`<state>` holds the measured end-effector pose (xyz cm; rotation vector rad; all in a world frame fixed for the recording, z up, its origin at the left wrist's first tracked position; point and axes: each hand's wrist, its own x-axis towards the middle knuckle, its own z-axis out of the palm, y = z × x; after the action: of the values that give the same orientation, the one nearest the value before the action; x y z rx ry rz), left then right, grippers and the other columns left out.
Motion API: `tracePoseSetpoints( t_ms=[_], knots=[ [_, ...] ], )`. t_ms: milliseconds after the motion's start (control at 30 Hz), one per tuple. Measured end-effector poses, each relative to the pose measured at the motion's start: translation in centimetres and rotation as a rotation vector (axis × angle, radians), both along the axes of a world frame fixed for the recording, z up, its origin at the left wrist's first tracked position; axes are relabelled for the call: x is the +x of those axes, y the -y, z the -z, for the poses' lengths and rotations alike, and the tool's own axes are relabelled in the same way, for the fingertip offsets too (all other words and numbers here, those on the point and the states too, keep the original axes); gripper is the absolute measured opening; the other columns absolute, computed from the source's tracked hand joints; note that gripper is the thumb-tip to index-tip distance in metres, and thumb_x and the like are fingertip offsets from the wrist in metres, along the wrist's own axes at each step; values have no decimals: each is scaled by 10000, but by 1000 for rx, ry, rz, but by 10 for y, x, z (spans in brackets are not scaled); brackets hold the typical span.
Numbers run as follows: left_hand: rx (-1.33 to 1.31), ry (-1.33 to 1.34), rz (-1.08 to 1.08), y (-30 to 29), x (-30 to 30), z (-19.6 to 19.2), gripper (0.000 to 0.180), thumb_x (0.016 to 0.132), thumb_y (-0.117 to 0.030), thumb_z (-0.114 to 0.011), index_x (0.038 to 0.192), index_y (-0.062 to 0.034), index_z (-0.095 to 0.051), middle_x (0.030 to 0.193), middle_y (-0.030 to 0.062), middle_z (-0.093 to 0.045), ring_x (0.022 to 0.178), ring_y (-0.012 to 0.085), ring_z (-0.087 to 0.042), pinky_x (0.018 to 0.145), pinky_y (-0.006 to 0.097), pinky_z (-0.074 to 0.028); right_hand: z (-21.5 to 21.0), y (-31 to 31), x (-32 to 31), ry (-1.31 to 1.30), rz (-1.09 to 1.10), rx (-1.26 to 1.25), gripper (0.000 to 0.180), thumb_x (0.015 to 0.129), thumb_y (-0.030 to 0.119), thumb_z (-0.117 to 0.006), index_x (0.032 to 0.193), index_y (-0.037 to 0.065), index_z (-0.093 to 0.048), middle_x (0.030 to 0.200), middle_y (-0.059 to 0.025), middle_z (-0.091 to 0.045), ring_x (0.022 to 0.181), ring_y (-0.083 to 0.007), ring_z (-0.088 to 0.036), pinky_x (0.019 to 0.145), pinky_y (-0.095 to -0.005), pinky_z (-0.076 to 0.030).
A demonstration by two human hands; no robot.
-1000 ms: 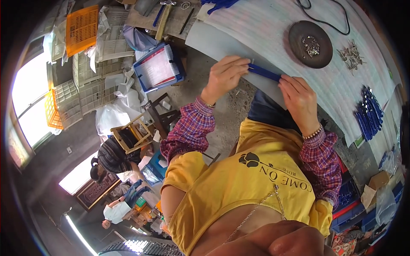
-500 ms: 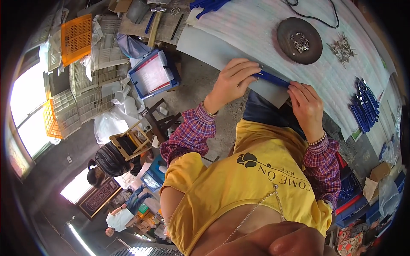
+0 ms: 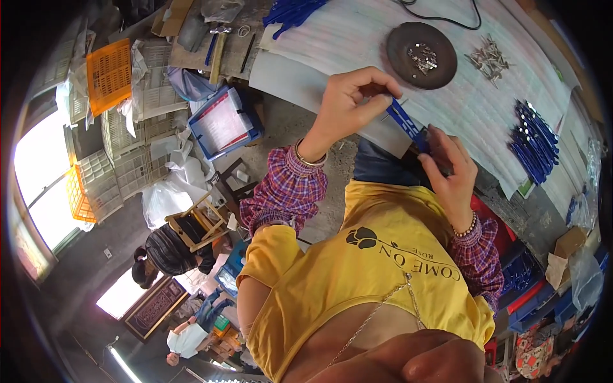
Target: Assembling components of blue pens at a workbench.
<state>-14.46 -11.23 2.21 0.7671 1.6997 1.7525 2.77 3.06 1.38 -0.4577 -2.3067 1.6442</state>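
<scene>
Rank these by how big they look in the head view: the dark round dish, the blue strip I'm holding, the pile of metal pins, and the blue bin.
Largest: dark round dish and blue bin, too alike to rank.
Next: pile of metal pins.
Smallest: blue strip, narrow and partly covered.

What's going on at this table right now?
A person is holding a slim blue strip between both hands, the left hand at one end and the right hand at the other, near the table's edge. On the covered table beyond sits a dark dish with small metal bits in it. To the right of the dish lie a heap of metal pins and a pile of blue pieces.
</scene>
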Motion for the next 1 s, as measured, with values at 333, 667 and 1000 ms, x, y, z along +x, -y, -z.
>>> tracePoseSetpoints(
  t_ms=[333,667,1000],
  knots=[
    [-74,4,320,-41,10,-15,174,780,78,-548,938,29,-603,904,72,-615,848,118,-595,771,234,-479,4,-11,7,225,-159,-921,338,884,72,-569,1196,-45,-516,931,-53,-596,789,-99,-571,745,-225,-479],
    [-86,103,253,-60,37,7,433,792,10,-635,1199,-21,-492,1040,57,-553,934,102,-541,809,242,-463,10,-21,15,125,-3,-987,194,918,115,-522,1032,-33,-572,858,-41,-608,745,-106,-559,702,-225,-454],
    [-44,99,180,-62,49,14,382,760,39,-632,1122,-9,-519,953,38,-565,832,85,-551,770,238,-471,15,-20,17,134,-31,-918,172,914,107,-525,984,-41,-577,843,-49,-604,750,-109,-558,702,-224,-451]
  ],
)
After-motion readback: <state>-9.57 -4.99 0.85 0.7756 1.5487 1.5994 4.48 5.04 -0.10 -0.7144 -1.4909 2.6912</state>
